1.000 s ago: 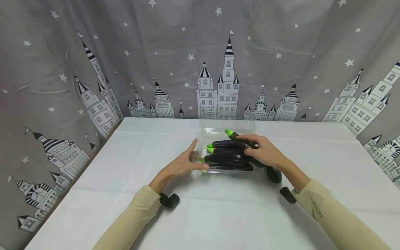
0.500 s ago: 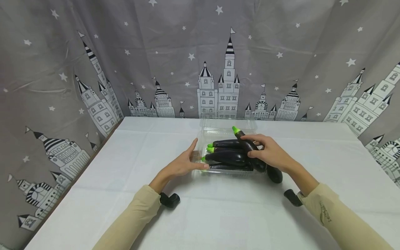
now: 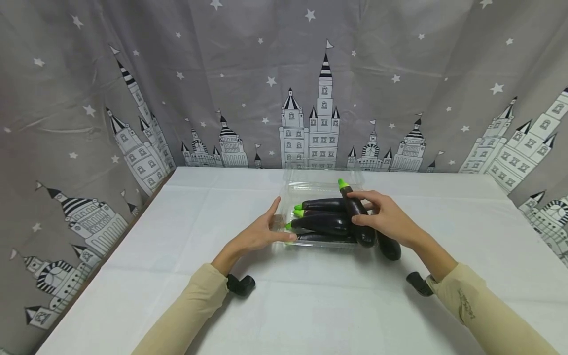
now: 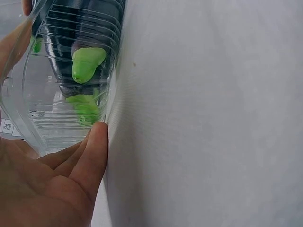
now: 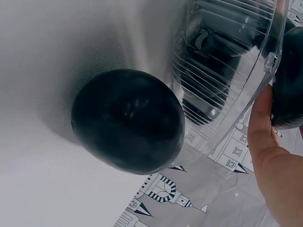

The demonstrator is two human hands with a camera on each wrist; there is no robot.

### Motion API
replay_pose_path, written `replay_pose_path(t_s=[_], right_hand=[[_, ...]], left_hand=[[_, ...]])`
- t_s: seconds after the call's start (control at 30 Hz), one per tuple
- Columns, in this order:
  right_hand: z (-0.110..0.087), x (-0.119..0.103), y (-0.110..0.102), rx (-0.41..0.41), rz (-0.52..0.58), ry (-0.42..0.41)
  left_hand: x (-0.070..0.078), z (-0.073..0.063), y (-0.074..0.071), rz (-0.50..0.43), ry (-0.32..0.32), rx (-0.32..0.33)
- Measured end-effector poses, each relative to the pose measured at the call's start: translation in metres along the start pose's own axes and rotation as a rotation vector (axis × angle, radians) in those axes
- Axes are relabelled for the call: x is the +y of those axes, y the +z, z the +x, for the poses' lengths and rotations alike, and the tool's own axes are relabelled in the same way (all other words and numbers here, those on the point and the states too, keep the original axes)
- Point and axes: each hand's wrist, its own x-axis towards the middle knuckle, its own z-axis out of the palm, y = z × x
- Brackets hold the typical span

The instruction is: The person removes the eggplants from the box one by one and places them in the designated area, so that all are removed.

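My right hand [image 3: 385, 217] grips a dark eggplant [image 3: 357, 212] with a bright green stem, held tilted over the right end of a clear plastic clamshell box [image 3: 290, 195]. Several eggplants [image 3: 326, 223] lie inside the box, green stems to the left. In the left wrist view, green stem ends [image 4: 87, 64] show through the ribbed wall. My left hand [image 3: 257, 234] rests spread against the box's left end, fingers straight. Beside the box's right end, another eggplant [image 3: 388, 247] lies on the table, partly hidden behind my right hand; its rounded end [image 5: 129, 120] fills the right wrist view.
A white cloth covers the table [image 3: 319, 305]. The box's raised lid [image 3: 323, 175] stands at the back, near a grey curtain [image 3: 248, 64] printed with castles and stars. Black wrist devices [image 3: 241, 285] sit by both sleeves.
My right hand has shifted slightly right, turning the gripped eggplant more upright and swinging its stem rightward. My left hand and the box stay in place.
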Motion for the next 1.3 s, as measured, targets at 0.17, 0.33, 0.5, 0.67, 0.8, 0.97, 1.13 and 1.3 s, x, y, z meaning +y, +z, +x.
replay_pose_path(t_s=[0.17,0.33,0.5,0.67,0.8,0.97,1.13,1.3], right_hand=[[-0.003,0.0,0.0,0.003,0.019,0.021],[-0.003,0.001,0.001,-0.004,0.027,0.033],[-0.005,0.004,0.001,-0.02,0.06,0.032],[-0.009,0.004,0.0,-0.027,0.09,0.034],[-0.011,0.004,-0.001,-0.025,0.114,0.026],[-0.012,0.007,-0.001,-0.028,0.126,0.018],[-0.014,0.008,-0.002,-0.016,0.139,0.028],[-0.017,0.01,-0.002,0.003,0.124,0.04]], left_hand=[[0.0,0.0,0.0,-0.003,0.003,-0.001],[0.0,0.0,0.0,0.007,0.006,0.004],[0.0,0.0,0.0,0.009,0.003,0.003],[-0.001,0.0,0.0,0.001,0.013,-0.002],[-0.001,0.001,0.0,-0.006,0.033,-0.01],[0.001,0.0,0.0,-0.007,0.03,-0.01],[0.002,0.0,-0.001,-0.002,0.018,0.0],[0.002,-0.001,-0.001,-0.007,0.009,-0.003]])
